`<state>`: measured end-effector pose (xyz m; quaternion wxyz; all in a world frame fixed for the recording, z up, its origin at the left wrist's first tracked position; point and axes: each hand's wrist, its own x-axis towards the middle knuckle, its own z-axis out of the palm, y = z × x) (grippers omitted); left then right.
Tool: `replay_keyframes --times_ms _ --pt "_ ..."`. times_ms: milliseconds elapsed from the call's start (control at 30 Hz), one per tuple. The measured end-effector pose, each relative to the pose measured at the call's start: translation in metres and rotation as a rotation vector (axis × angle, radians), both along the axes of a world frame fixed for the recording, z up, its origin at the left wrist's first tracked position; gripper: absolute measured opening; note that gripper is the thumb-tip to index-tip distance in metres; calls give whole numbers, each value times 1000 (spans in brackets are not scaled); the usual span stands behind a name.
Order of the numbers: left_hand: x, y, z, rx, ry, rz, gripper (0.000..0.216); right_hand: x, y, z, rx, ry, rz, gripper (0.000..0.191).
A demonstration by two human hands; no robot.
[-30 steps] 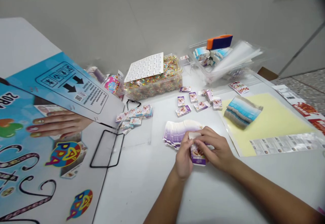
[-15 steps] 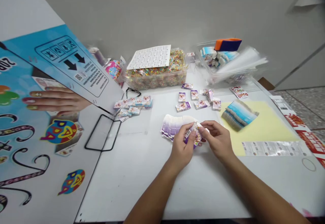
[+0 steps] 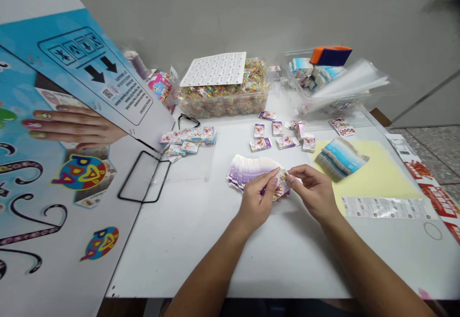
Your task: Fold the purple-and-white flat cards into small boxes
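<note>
Between my hands is a small purple-and-white printed carton (image 3: pixel 281 186), tilted above the table. My left hand (image 3: pixel 257 201) pinches its left side between thumb and fingers. At the carton's upper right edge, the thumb and fingertips of my right hand (image 3: pixel 314 192) are closed on it. A fanned stack of flat purple-and-white carton blanks (image 3: pixel 247 168) lies just behind my left hand. Beyond it, several small folded purple cartons (image 3: pixel 259 144) are scattered on the white table (image 3: pixel 201 240).
A blue-and-white card stack (image 3: pixel 343 158) rests on a yellow sheet (image 3: pixel 386 168) at right. Behind stand a clear tub of colourful small pieces (image 3: pixel 223 103) and another clear tub (image 3: pixel 305 101). Light-blue cartons (image 3: pixel 189 137) lie at left, beside a large printed box (image 3: pixel 118 130).
The view has shifted slightly. My right hand has drawn a little to the right, its fingertips now at the carton's upper edge. The carton has turned in my left hand.
</note>
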<state>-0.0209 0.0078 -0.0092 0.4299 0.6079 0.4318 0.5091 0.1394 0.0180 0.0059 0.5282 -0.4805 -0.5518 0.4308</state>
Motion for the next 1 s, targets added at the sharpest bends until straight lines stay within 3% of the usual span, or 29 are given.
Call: replay_keyframes --times_ms 367,600,867,1000 --pt "-3 2 -4 -90 -45 -68 41 15 10 -12 -107 175 109 20" --pt "-2 2 -2 -83 -59 -69 40 13 13 -3 -212 302 236 20" --pt "-2 2 -6 23 23 0 37 -13 4 -8 -173 428 -8 27" --pt "-2 1 -7 2 1 3 37 -13 3 -13 -195 433 35 29"
